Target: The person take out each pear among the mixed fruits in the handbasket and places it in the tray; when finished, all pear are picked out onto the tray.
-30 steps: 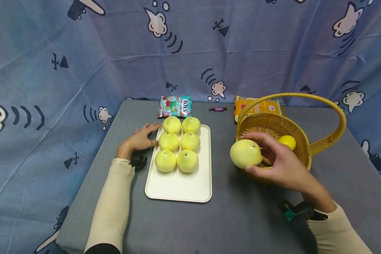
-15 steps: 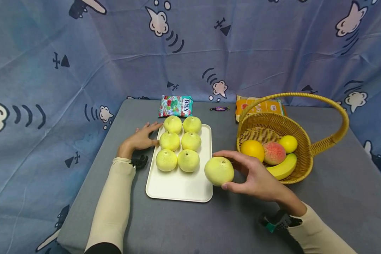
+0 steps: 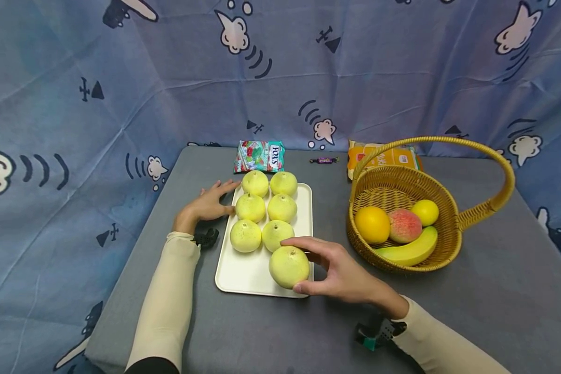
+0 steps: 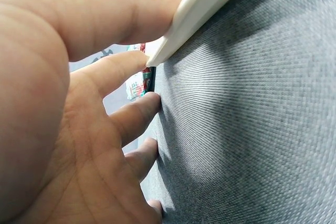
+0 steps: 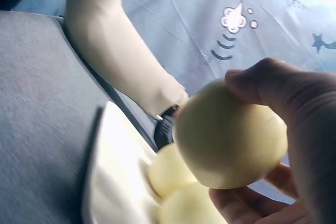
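My right hand (image 3: pixel 341 269) holds a round, pale yellow-green fruit like a small pomelo (image 3: pixel 289 267) between thumb and fingers, over the front right part of a white tray (image 3: pixel 243 275). The right wrist view shows this pomelo (image 5: pixel 228 137) raised above the tray's others. Several matching pomelos (image 3: pixel 250 208) sit on the tray in two columns, towards its back. At the tray's left edge rests my left hand (image 3: pixel 206 203). In the left wrist view, its thumb and index fingertip touch the tray rim (image 4: pixel 197 11), while the other fingers (image 4: pixel 142 116) spread along the grey cloth.
On the right stands a wicker basket (image 3: pixel 451 249) with a tall handle, holding an orange (image 3: pixel 372 225), a peach (image 3: pixel 404 226), a lemon (image 3: pixel 425 212) and a banana (image 3: pixel 411 250). Behind lie a FOX'S candy bag (image 3: pixel 259 157), a small wrapped candy (image 3: pixel 324 160) and an orange packet (image 3: pixel 397 157).
My right hand has carried the pomelo left from above the basket to over the tray, uncovering the fruit in the basket. The left hand has stayed at the tray's edge.
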### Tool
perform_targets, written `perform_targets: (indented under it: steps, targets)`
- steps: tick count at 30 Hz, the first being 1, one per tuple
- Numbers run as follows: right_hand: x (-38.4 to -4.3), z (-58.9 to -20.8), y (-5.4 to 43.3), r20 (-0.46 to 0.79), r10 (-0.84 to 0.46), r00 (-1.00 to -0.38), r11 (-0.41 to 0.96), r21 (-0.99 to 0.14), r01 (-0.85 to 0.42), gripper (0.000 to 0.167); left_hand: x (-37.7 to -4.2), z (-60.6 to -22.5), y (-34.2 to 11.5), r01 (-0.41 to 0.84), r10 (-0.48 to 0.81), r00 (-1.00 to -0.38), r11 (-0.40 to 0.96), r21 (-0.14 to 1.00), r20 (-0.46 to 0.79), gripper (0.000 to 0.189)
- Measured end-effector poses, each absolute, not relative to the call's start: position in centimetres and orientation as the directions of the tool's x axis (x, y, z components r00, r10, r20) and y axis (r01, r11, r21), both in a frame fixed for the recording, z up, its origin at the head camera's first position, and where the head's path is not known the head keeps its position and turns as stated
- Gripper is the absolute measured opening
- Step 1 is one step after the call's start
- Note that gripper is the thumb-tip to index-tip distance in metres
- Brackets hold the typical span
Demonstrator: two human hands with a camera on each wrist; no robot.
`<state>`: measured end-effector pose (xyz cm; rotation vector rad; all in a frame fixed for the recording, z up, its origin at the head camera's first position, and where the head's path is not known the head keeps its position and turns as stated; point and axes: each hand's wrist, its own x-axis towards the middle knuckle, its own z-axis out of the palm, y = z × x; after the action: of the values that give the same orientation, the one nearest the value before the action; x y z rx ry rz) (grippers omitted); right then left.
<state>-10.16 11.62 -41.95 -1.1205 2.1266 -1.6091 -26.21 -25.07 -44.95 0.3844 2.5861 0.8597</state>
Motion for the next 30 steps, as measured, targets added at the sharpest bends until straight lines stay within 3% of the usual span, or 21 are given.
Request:
perform_targets:
  steps: [10,19,30]
  targets:
    - [-10.0,-43.8,8.8,0.262,-0.711,-0.652,0.017,-0.922,-0.388,0.072,-26.3,-45.1,-25.0,0.13,0.362,-0.89,0.783,0.608,-0.276,0.084]
    - [-9.7,-45.0,7.0,0.219,-0.695,-0.684,0.057,-0.933,-0.356,0.073,-26.5,-45.4,-25.2,0.127,0.36,-0.891,0.784,0.608,-0.278,0.084]
    - [-9.6,-46.6,5.2,0.311,-0.649,-0.694,0.181,-0.823,-0.538,0.074,-26.6,-45.5,-25.2,0.139,0.369,-0.89,0.78,0.611,-0.268,0.084]
